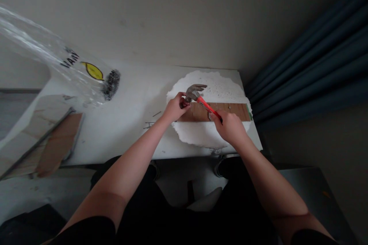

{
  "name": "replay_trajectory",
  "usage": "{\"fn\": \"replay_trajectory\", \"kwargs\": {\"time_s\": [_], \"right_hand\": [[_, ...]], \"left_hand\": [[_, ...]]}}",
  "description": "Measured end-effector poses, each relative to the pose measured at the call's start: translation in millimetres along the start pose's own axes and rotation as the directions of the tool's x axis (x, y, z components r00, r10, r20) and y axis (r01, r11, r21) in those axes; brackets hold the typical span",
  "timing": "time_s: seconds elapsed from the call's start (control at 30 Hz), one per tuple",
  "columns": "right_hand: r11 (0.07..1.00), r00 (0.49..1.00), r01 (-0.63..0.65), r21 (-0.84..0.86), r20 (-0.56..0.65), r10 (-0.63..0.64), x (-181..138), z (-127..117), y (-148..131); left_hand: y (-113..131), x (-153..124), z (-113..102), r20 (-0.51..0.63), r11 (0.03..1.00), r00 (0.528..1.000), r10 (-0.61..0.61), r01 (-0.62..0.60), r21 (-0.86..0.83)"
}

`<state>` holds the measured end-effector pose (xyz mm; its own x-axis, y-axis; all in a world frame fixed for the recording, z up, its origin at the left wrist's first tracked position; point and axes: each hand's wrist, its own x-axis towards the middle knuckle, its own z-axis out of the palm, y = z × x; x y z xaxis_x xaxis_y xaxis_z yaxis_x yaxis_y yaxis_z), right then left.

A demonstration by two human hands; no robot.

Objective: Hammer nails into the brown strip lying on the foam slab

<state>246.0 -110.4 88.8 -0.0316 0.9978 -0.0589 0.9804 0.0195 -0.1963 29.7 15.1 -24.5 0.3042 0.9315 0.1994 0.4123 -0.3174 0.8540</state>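
My right hand (229, 127) is wrapped round the red handle of a claw hammer (203, 102). The hammer's grey head lies over the left end of a brown wooden board (237, 110), with its claw pointing up and right. My left hand (174, 108) is closed in a pinch right beside the hammer head, above the board's left end. What its fingertips hold, if anything, is too small and dark to make out. Under the board is a white, ragged-edged sheet (214, 80). Several thin nails (148, 124) lie left of the board.
The white table (120, 130) stands against a wall. At its left are a clear plastic wrapper (61, 59) with a yellow print and some leaning wooden pieces (60, 141). A dark blue curtain (313, 57) hangs to the right, above a dark surface (310, 187).
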Motion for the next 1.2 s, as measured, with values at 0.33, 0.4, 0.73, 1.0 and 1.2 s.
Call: {"fn": "replay_trajectory", "kwargs": {"time_s": [0.33,0.4,0.73,1.0,1.2], "right_hand": [[1.000,1.000,0.005,0.002,-0.027,-0.005,0,5,5],[1.000,0.999,-0.001,-0.003,-0.038,0.001,0,6,5],[0.998,0.999,-0.037,-0.047,0.008,0.037,1,7,6],[0.999,1.000,-0.020,-0.051,-0.022,0.018,-4,10,7],[0.998,1.000,0.001,-0.056,0.011,-0.001,-5,15,6]], "left_hand": [[-6,4,-1,-0.104,0.988,0.993,0.047,-0.061,-0.141],[-6,6,-2,-0.128,0.983,0.992,0.017,-0.040,-0.178],[-3,6,-2,-0.116,0.970,0.993,-0.021,-0.008,-0.243],[-2,7,-4,-0.119,0.971,0.992,-0.036,0.006,-0.239],[-2,5,-3,-0.102,0.978,0.995,-0.011,-0.011,-0.210]]}}
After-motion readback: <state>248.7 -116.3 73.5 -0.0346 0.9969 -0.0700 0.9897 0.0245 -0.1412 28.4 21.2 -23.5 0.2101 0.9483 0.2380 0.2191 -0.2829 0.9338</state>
